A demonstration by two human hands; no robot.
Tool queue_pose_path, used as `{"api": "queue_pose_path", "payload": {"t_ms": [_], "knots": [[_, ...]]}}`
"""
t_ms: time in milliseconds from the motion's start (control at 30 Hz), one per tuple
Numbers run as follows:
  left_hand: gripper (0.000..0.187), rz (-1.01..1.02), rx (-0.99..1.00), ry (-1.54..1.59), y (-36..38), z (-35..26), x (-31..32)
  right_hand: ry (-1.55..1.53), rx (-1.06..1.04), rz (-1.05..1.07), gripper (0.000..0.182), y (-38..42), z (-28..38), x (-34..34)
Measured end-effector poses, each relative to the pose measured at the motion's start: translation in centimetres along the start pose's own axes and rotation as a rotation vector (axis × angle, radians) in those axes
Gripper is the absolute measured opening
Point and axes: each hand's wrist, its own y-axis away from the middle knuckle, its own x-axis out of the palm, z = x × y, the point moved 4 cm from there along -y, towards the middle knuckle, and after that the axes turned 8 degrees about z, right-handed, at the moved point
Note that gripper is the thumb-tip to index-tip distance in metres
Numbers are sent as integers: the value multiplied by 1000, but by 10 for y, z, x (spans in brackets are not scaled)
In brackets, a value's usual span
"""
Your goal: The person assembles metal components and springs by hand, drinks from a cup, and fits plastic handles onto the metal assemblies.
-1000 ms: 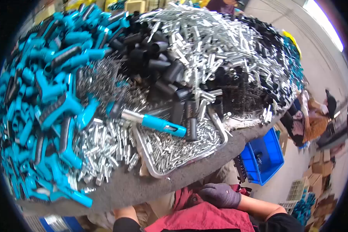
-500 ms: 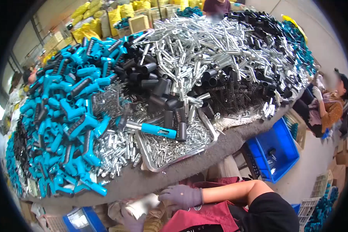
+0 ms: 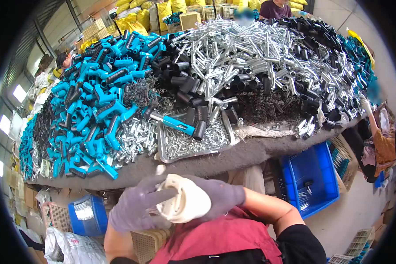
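Both gloved hands, left hand [image 3: 134, 207] and right hand [image 3: 218, 198], curl closed around one white plastic bottle [image 3: 183, 202], just below the grey table's edge [image 3: 233, 156], which bears one metal tray [image 3: 189, 152].

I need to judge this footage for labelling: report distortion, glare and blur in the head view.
Head view: strong fisheye bend with black corners, and the table edge curves. The white object held by both gloved hands, left hand and right hand, is overexposed and lacks detail. The metal tubes glint, and far faces are blurred.
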Motion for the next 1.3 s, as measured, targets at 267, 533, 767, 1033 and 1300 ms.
{"api": "queue_pose_path", "payload": {"t_ms": [267, 533, 767, 1033, 1300], "knots": [[85, 158, 413, 55, -89, -55, 29, -184, 117, -134, 98, 88, 37, -16], [59, 212, 307, 509, -128, -52, 52, -277, 96, -245, 89, 102, 79, -23], [27, 134, 51, 967, -141, -46, 63, -247, 156, -143, 102, 120, 36, -7], [74, -173, 259, 1177, -154, -31, 44, 408, -126, -95, 114, 123, 82, -65], [53, -358, -154, 852, -115, 61, 103, -186, -60, -532, 93, 110, 135, -90]]}}
